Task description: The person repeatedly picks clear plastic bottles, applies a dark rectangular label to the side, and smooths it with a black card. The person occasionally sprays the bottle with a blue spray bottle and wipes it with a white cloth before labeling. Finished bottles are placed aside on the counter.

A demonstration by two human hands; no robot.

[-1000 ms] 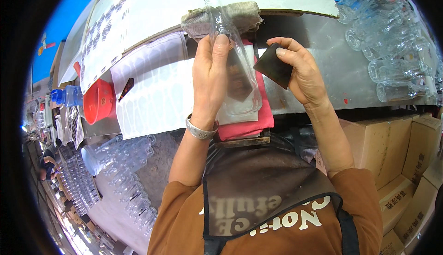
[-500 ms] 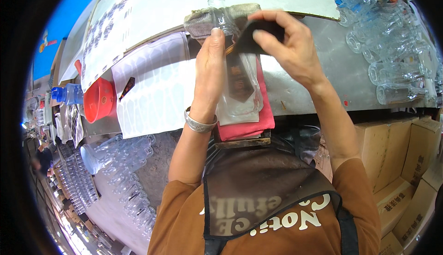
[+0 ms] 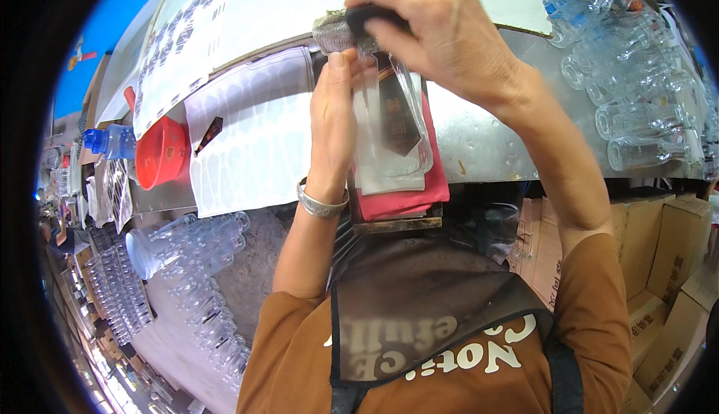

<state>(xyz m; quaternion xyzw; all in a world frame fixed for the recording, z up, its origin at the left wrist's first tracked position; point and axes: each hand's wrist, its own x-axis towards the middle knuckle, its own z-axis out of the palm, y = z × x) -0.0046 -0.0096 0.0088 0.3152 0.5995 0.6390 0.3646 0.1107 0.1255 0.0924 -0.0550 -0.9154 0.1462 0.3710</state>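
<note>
My left hand (image 3: 334, 118) grips a clear glass bottle (image 3: 397, 126) that lies on a red cloth (image 3: 416, 197) on the metal worktable (image 3: 487, 133). A dark label (image 3: 397, 118) sits on the bottle's face. My right hand (image 3: 442, 36) is raised over the bottle's far end, closed around a small dark pad (image 3: 371, 16) and pressing it near the bottle's top. A grey rag (image 3: 333, 34) lies under that end.
Rows of clear glass bottles (image 3: 636, 92) lie at the right, and more stand at the lower left (image 3: 187, 257). A red bowl (image 3: 161, 152) and a white sheet (image 3: 251, 152) are to the left. Cardboard boxes (image 3: 674, 249) stack at the right.
My right hand has moved from the bottle's right side up and left to its far end, carrying the dark pad. The left hand keeps its hold on the bottle.
</note>
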